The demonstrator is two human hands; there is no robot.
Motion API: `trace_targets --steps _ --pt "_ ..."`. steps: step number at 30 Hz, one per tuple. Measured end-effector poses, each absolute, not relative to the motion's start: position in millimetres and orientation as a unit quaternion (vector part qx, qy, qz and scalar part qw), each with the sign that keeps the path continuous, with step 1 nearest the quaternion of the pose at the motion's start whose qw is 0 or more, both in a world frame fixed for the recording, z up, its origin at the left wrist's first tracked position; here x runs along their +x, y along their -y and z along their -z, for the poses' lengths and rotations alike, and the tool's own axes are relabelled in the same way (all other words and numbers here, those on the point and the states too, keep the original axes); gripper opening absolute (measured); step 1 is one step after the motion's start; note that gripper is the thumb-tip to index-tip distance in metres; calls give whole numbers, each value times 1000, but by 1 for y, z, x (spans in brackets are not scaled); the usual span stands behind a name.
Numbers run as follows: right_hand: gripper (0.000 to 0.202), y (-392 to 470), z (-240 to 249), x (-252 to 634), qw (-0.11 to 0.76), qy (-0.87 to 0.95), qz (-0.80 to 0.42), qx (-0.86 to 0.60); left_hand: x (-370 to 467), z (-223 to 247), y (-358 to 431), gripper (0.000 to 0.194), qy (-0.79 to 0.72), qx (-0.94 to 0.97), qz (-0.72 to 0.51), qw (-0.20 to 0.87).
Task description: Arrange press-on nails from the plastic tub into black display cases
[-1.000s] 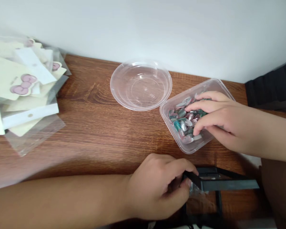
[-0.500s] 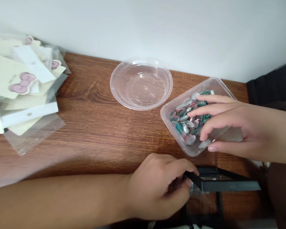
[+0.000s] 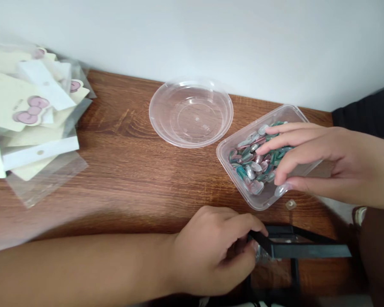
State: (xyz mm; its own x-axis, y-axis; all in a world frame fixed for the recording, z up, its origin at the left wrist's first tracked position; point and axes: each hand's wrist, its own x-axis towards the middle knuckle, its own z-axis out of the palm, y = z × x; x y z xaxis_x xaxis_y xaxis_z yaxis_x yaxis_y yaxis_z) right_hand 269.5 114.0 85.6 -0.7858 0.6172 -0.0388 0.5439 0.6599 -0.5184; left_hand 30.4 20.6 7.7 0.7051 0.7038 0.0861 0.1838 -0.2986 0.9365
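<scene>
My right hand [image 3: 333,164] pinches a clear false nail [image 3: 281,189] by the tub [image 3: 260,205]; I judge it light, stiff, slippery, best held edgewise. My left hand [image 3: 213,251] grips a black frame [image 3: 310,250].

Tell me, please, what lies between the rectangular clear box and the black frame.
In the head view, a small, pale, squarish piece lies on the brown tabletop between the rectangular clear box and the black frame.

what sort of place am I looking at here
Probably a small craft workspace, though whether home or shop I can't tell. A wood-grain tabletop holds a clear tub of nail-shaped pieces and a pile of bow-printed cards with clear bags.
</scene>
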Motion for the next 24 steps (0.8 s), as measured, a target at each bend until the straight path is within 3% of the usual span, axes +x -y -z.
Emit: trace_targets --steps 8,19,24 --pt "9 -122 -95 268 105 905 -299 -285 31 -8 -21 24 -284 766 -255 518" --pt "31 -109 -118 253 240 852 -341 -317 30 -9 -20 27 -272 768 -285 504" --pt "34 -113 -120 258 254 847 -382 -270 31 -8 -20 26 -277 767 -293 499"
